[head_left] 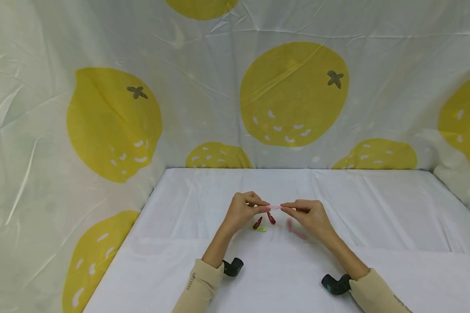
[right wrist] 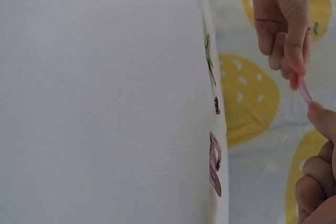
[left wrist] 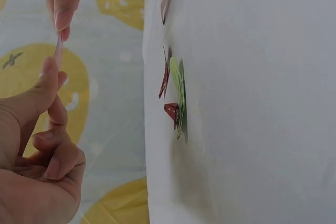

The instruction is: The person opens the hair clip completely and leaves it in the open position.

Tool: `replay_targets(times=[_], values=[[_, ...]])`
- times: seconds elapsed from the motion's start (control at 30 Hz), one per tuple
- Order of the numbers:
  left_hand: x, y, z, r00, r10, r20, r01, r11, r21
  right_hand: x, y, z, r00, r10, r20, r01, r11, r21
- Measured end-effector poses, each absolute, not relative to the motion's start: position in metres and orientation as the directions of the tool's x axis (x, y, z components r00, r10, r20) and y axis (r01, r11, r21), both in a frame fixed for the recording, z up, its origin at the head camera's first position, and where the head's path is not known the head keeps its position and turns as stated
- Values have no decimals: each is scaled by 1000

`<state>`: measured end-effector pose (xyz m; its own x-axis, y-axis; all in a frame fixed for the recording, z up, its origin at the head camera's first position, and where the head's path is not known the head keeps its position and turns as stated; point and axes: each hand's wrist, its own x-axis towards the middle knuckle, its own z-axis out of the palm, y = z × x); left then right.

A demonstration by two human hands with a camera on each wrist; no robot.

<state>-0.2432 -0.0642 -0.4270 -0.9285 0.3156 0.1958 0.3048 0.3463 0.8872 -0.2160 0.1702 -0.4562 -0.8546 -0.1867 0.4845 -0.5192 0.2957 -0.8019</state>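
Both hands are raised over the table, fingertips facing each other. Between them is a slim pink hair clip [head_left: 275, 207], seen nearly edge-on in the left wrist view. My left hand [head_left: 240, 212] pinches one end of it between thumb and forefinger, its other fingers curled in. The opposite end is pinched by my right hand [head_left: 312, 219]; the fingertips cover both ends. Below the left hand, a red hair clip [head_left: 257, 223] overlaps a green hair clip [head_left: 261, 229]. Another red clip [head_left: 271, 218] lies just right of them. Pink clips [head_left: 299, 235] lie below the right hand.
A white cloth covers the table [head_left: 380, 213]. Behind and beside it hangs a pale curtain [head_left: 203, 87] printed with large yellow lemons. Black wrist devices [head_left: 233, 267] are worn at the sleeve cuffs.
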Motion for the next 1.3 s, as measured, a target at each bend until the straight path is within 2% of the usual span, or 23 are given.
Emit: replay_targets(times=[0.1,0.27,0.53,0.67,0.8,1.3], values=[[-244,-63,-427,-915,310,257,355,319,879,-213,167,-454,-843,-148,517,-536,294,-791],[-241,-59,-425,-888,286,359,440,304,845,-211,160,-452,-867,-84,490,-488,339,-804],[-237,-52,-426,-832,298,468,555,417,720,-208,155,-450,-892,-27,451,-431,347,-833],[-236,-51,-428,-823,302,480,567,465,680,-206,151,-451,-872,-29,488,-464,366,-807],[-237,-52,-428,-833,300,466,554,463,692,-207,150,-450,-863,-9,506,-471,377,-797],[-238,-59,-426,-804,361,473,595,477,647,-210,153,-453,-885,0,466,-429,390,-815]])
